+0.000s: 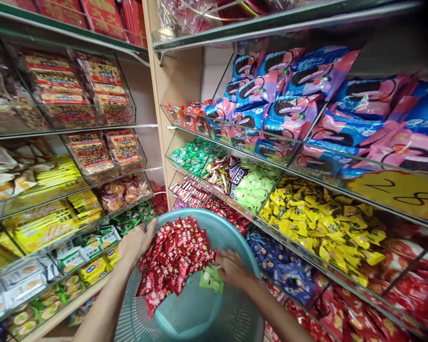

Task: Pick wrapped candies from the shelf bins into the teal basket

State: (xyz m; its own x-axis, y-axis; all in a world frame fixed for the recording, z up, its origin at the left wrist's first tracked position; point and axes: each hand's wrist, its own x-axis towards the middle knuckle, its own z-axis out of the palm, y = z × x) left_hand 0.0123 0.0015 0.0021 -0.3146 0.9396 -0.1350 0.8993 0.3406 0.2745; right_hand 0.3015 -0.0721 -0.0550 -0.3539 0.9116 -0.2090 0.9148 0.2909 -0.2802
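A teal plastic basket (199,327) with perforated walls is in front of me, tilted so its inside shows. My left hand (139,244) grips its left rim, the thumb lying along the edge. Red-wrapped candies (178,251) form a heap in the far and left part of the basket. Beside that heap lie a few pale green-wrapped candies (211,279). Inside the basket at the right, my right hand (233,268) has its fingers curled on the candies where red and green meet; its fingertips are partly hidden.
Glass-fronted shelves surround the basket. On the right are yellow-wrapped candies (321,223), blue cookie packs (292,107), light green candies (253,185) and dark blue candies (281,268). To the left stand nougat-like bars (60,90) and yellow packets (44,225). A yellow price card (395,194) hangs at right.
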